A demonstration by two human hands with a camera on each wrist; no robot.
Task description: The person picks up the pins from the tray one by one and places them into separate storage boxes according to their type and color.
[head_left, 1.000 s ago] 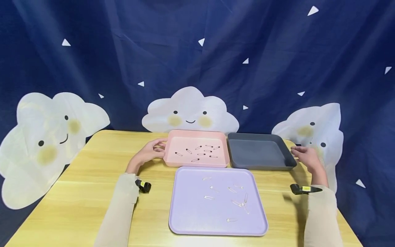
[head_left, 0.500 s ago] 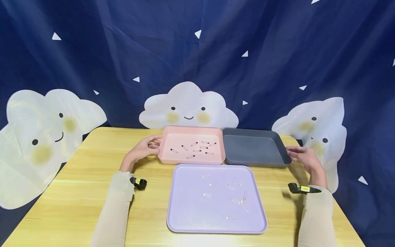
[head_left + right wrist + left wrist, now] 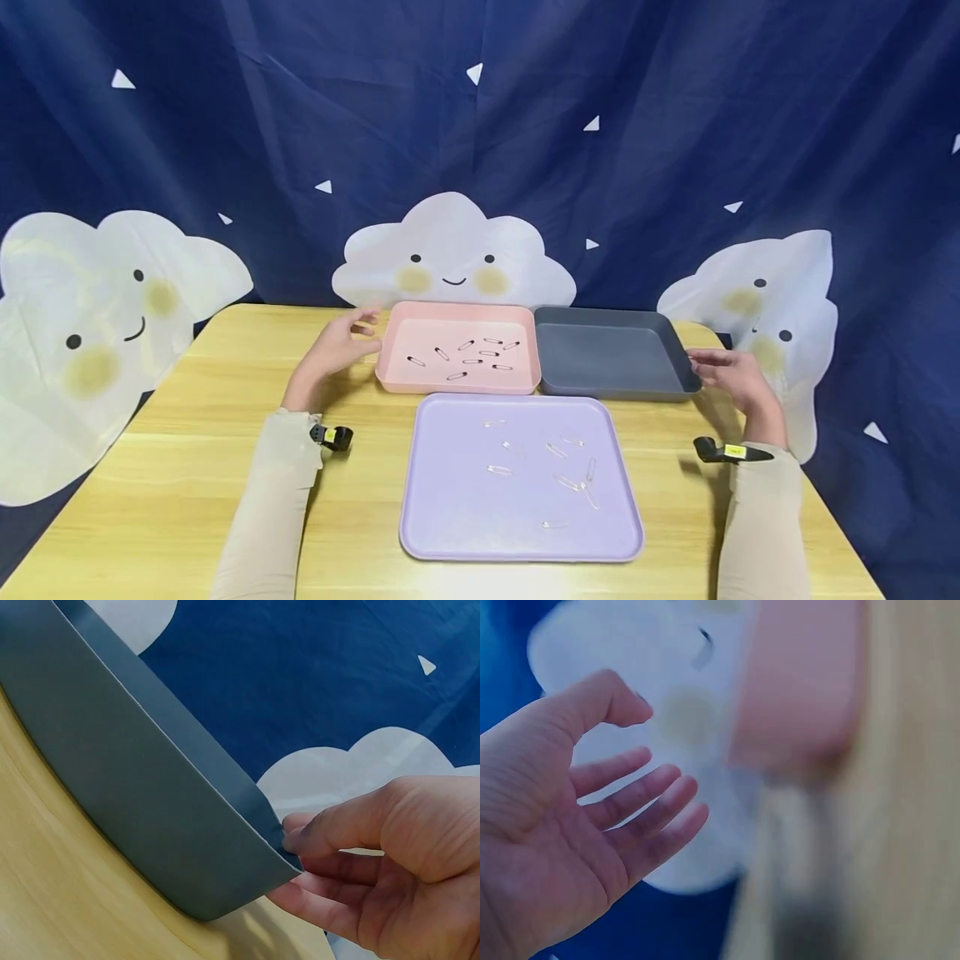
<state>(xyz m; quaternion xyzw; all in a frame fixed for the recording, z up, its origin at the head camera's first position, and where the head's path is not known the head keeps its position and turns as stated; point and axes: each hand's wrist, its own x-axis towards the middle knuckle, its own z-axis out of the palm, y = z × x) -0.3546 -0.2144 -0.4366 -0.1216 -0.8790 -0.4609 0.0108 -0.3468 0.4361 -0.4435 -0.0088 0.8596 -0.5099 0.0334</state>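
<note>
My left hand (image 3: 335, 343) is beside the left wall of the pink tray (image 3: 459, 389), its fingers loosely bent. In the left wrist view the hand (image 3: 592, 802) holds nothing and is apart from the blurred pink tray (image 3: 799, 682). At the other end my right hand (image 3: 738, 379) grips the right wall of the dark grey tray (image 3: 611, 354). The right wrist view shows the thumb inside the rim and fingers outside the grey tray (image 3: 150, 802). Several black-headed safety pins (image 3: 472, 362) lie in the pink tray.
A lilac tray (image 3: 480, 525) with several pale, thin safety pins (image 3: 499, 470) lies in front of the other two, on the wooden table (image 3: 172, 450). The pink and grey trays stand side by side. A dark blue cloud-patterned curtain (image 3: 375, 100) hangs behind the table.
The pink and grey trays have slid slightly left. My left hand has come away from the pink tray, while the right still holds the grey one. The head view has shifted a little.
</note>
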